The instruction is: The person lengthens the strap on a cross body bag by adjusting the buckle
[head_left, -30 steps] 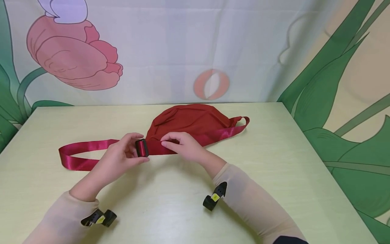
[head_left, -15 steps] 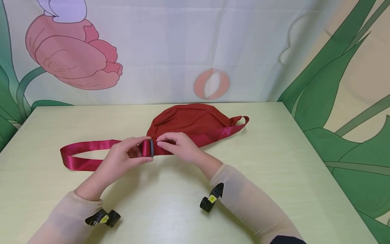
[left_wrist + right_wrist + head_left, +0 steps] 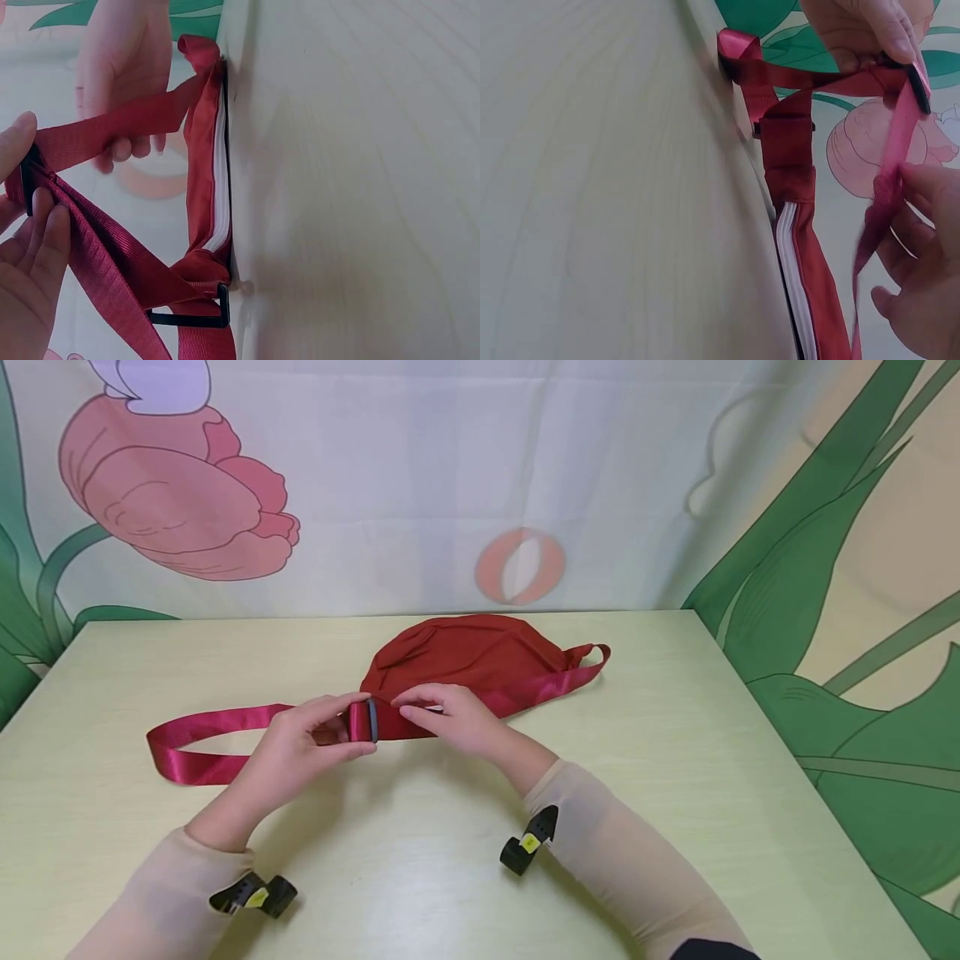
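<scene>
A red waist bag lies near the back of the table, its shiny crimson strap looping out to the left. My left hand holds a black slider buckle on the strap, thumb below and fingers above. To its right, my right hand pinches the strap between thumb and fingers. In the right wrist view the strap runs from the buckle down to that hand. A second black buckle sits at the bag's end in the left wrist view, beside the white zip.
The pale wooden table extends in front of the bag. Behind it hangs a printed cloth with a pink flower and green leaves. On the right, the strap forms a small loop by the bag's end.
My left hand has shifted right with the slider buckle, which has turned nearly edge-on. My right hand slid left, then back right along the strap. The bag has barely moved.
</scene>
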### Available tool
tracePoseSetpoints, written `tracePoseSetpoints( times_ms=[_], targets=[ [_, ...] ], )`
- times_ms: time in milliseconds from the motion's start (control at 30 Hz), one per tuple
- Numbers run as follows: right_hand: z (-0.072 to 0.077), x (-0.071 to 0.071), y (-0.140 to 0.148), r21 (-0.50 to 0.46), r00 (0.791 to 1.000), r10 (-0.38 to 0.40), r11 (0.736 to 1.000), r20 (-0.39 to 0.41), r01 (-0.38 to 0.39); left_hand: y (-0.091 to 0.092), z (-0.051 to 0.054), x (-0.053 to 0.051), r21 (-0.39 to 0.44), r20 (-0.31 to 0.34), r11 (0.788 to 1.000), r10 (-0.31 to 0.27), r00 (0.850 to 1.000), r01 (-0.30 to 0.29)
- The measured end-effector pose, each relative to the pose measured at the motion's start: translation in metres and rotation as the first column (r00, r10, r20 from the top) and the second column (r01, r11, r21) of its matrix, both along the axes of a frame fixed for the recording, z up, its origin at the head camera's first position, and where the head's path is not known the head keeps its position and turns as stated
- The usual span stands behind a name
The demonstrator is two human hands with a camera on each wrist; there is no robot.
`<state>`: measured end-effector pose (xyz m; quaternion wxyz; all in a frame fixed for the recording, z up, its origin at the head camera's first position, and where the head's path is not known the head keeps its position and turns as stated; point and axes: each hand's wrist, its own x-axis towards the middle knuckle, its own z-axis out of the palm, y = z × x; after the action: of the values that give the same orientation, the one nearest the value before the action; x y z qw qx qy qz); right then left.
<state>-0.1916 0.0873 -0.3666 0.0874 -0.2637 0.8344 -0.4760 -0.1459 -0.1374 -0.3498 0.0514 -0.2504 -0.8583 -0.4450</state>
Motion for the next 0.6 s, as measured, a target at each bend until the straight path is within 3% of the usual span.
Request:
tracePoseSetpoints(
  times_ms=[167, 333, 600],
  targets=[
    [-0.002, -0.002, 0.000, -0.024, 1.000, 0.014, 1.000, 0.008, -0.014, 0.001, 0.001, 0.000, -0.001, 0.029, 1.000, 0.000, 1.000, 0.000],
    [0.002, 0.002, -0.006, -0.110, 0.999, 0.042, 0.993, 0.023, -0.039, 0.005, 0.001, 0.000, -0.011, 0.060, 1.000, -0.017, 0.998, 0.017],
    [0.007, 0.007, -0.010, -0.183, 0.997, 0.032, 0.983, 0.071, -0.018, 0.007, 0.000, -0.001, 0.005, 0.035, 1.000, -0.029, 0.999, 0.029]
  ],
)
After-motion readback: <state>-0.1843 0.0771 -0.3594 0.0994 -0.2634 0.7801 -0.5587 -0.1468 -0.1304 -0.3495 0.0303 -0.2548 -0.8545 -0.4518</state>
